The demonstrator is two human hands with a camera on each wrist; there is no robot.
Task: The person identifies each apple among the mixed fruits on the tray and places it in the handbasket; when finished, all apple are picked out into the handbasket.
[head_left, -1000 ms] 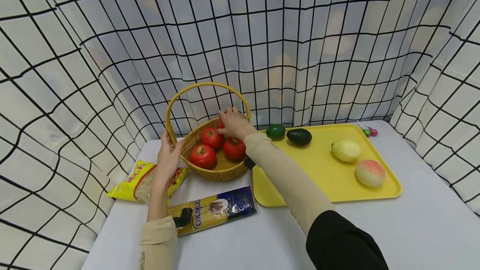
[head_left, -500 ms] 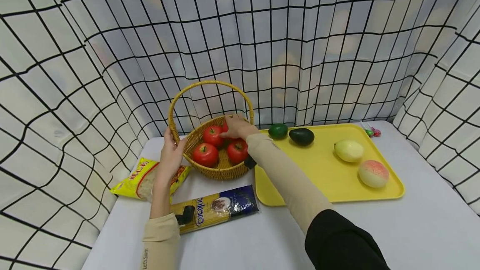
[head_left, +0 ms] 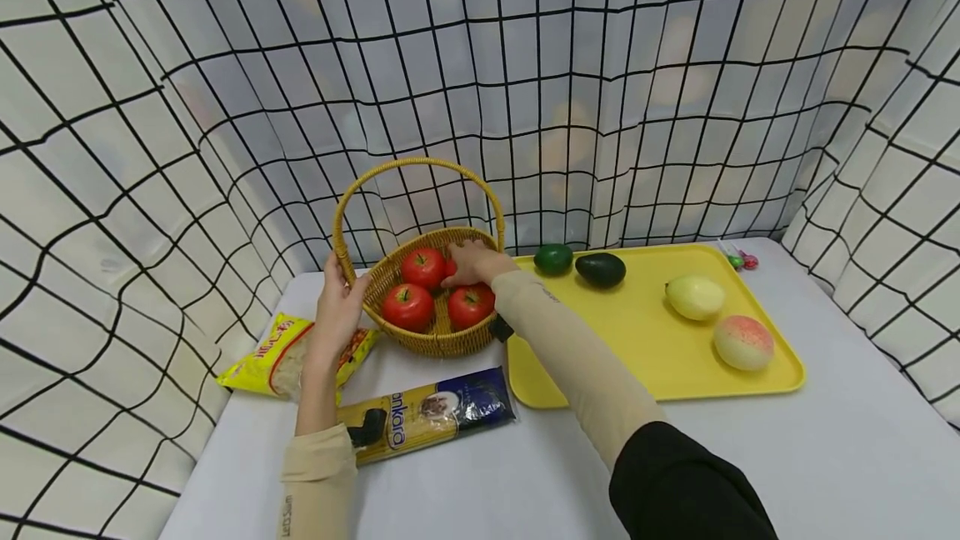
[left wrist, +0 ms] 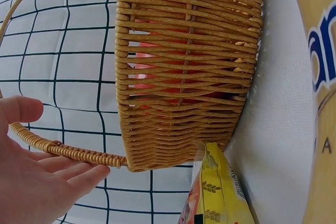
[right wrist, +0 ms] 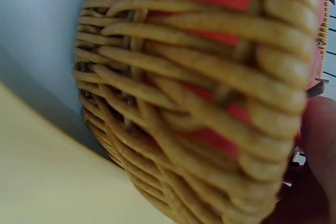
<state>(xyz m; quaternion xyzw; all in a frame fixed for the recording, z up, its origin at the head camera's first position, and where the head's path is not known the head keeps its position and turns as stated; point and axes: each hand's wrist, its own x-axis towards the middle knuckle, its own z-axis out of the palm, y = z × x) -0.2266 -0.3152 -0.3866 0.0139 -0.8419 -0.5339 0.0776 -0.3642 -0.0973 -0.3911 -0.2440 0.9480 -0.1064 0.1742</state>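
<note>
A woven basket (head_left: 432, 346) with a tall hoop handle (head_left: 420, 162) holds several red tomatoes, among them a tomato (head_left: 408, 307) at the front left. My left hand (head_left: 337, 311) is at the handle's left base; in the left wrist view, its fingers (left wrist: 79, 174) lie straight along the handle, with the thumb apart from it. Inside the basket's right side, my right hand (head_left: 472, 263) grips another tomato (head_left: 450, 267), mostly hidden under the fingers. The right wrist view shows the thumb (right wrist: 320, 129) beyond the basket's rim.
Right of the basket lies a yellow tray (head_left: 637, 357) bearing two avocados (head_left: 600, 270), a pale yellow fruit (head_left: 695, 297) and a peach (head_left: 743, 343). A yellow food bag (head_left: 277, 361) and a spaghetti pack (head_left: 435, 411) lie in front. Candies (head_left: 742, 260) sit behind the tray; netting surrounds the table.
My right hand has lowered into the basket with the tomato, from above the back of the rim. The left hand stays at the handle.
</note>
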